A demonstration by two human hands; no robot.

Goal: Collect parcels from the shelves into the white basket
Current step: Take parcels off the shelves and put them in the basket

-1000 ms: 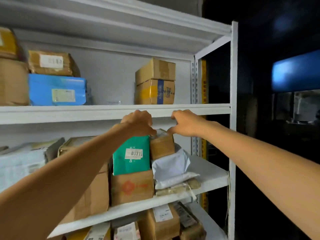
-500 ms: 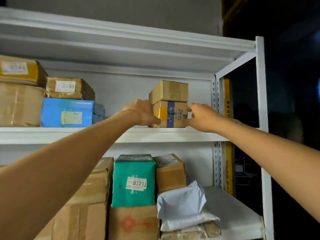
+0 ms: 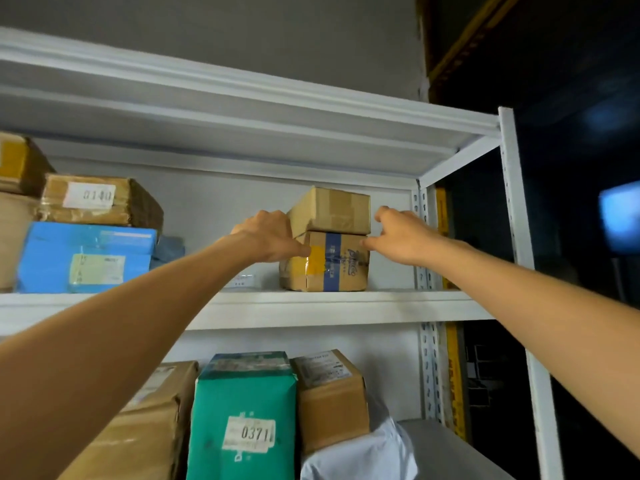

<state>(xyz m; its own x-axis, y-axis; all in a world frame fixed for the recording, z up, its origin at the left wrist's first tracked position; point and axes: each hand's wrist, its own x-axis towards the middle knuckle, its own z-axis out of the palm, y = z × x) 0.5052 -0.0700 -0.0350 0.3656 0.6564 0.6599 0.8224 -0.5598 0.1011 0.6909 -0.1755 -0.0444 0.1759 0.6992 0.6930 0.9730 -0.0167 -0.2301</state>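
Two stacked boxes on the upper shelf (image 3: pixel 346 306), head view. We see the left hand (image 3: pixel 266 237) gripping the taped box (image 3: pixel 332 268) at its left edge. The right hand (image 3: pixel 401 237) curls at its right corner, and we can't tell if it grips. We judge nothing lifted yet; white basket unseen. Plain box (image 3: pixel 332 211) on top may slide. Blue parcel (image 3: pixel 86 258) and green parcel (image 3: pixel 242 410) sit uncollected.

Bare arms, bare hands.
The left hand (image 3: pixel 268 237) and right hand (image 3: pixel 403 237) were uncovered; the left forearm (image 3: pixel 138 337) and right forearm (image 3: pixel 540 303) showed bare skin from wrist to the picture's edge.
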